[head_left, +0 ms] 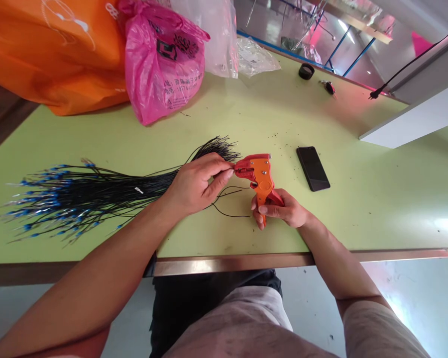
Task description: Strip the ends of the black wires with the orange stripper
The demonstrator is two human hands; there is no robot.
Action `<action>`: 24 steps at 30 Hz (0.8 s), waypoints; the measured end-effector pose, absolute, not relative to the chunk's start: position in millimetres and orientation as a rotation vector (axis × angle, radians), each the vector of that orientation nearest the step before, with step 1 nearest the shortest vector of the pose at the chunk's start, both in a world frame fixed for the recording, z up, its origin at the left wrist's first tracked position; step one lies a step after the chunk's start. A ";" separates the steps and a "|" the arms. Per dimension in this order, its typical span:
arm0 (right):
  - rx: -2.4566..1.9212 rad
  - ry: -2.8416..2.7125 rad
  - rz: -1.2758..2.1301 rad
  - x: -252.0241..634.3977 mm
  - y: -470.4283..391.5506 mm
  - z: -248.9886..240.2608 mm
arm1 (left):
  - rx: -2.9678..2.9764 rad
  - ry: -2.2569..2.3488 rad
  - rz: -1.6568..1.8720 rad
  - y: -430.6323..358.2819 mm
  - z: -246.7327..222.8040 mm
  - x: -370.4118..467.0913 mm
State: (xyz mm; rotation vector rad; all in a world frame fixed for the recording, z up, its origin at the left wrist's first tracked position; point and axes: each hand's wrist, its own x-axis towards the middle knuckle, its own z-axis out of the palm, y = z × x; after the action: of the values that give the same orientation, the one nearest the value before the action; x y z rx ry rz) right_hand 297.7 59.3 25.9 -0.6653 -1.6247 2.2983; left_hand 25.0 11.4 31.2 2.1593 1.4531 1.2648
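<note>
An orange and red wire stripper (263, 185) is gripped in my right hand (289, 210), fingers wrapped round its handles. Its jaws point left, toward my left hand (197, 184). Thumb and forefinger of that hand pinch the end of a thin black wire right at the jaws; most of this wire is hidden by the fingers. Under and behind my left hand lies a long bundle of black wires (108, 191), with blue parts and bare metal leads at its left end. A few loose wires (227, 215) curve out below the hand.
A pink plastic bag (164, 69) and a large orange bag (59, 54) stand at the back left, beside clear plastic bags (256, 57). A phone (313, 168) lies to the right. Farther back are a black ring-shaped object (306, 71), keys (328, 88) and a power plug (376, 93).
</note>
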 end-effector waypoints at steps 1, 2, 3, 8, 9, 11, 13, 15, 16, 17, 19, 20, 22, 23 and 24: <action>-0.669 -1.629 2.294 297.6 58.9 26.4 | 2.161 1.455 1.267 11.2 31.7 24.8; -0.672 -1.633 2.289 297.4 58.4 26.9 | 2.163 1.455 1.270 10.9 32.3 24.6; -0.676 -1.638 2.283 297.0 57.9 27.3 | 2.166 1.454 1.274 10.7 32.9 24.6; -0.695 -1.653 2.236 294.1 54.8 27.5 | 2.174 1.477 1.278 9.8 35.6 25.5; -0.701 -1.658 2.222 293.5 54.2 27.2 | 2.178 1.480 1.279 9.5 36.1 25.6; -0.708 -1.673 2.194 292.4 53.2 27.1 | 2.190 1.482 1.278 8.9 37.1 25.4; -0.717 -1.687 2.167 291.7 52.1 27.6 | 2.200 1.489 1.273 8.2 37.8 24.8; -0.741 -1.690 2.142 291.4 50.9 28.4 | 2.213 1.497 1.269 7.4 38.4 24.4; -0.759 -1.689 2.131 291.2 50.2 28.9 | 2.222 1.499 1.269 6.9 38.7 24.4; -0.780 -1.685 2.119 291.1 49.3 29.2 | 2.230 1.500 1.268 6.4 39.0 24.6; -0.826 -1.683 2.091 290.5 47.0 29.5 | 2.245 1.499 1.267 5.3 39.8 25.4; -0.850 -1.681 2.070 290.1 45.7 29.4 | 2.248 1.499 1.268 4.7 40.3 26.0; -0.887 -1.663 2.024 289.1 43.6 28.6 | 2.241 1.501 1.269 3.7 40.9 27.1; -0.894 -1.650 2.007 288.7 43.1 27.9 | 2.229 1.507 1.271 3.5 41.0 27.6; -0.885 -1.636 2.002 288.4 43.4 27.2 | 2.215 1.513 1.272 3.4 40.9 27.9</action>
State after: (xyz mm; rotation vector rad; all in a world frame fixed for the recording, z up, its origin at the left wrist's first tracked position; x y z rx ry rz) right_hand 288.4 43.4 27.2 -0.8847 -1.6357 2.0015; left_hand 27.9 3.4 40.9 2.2148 1.5127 1.2717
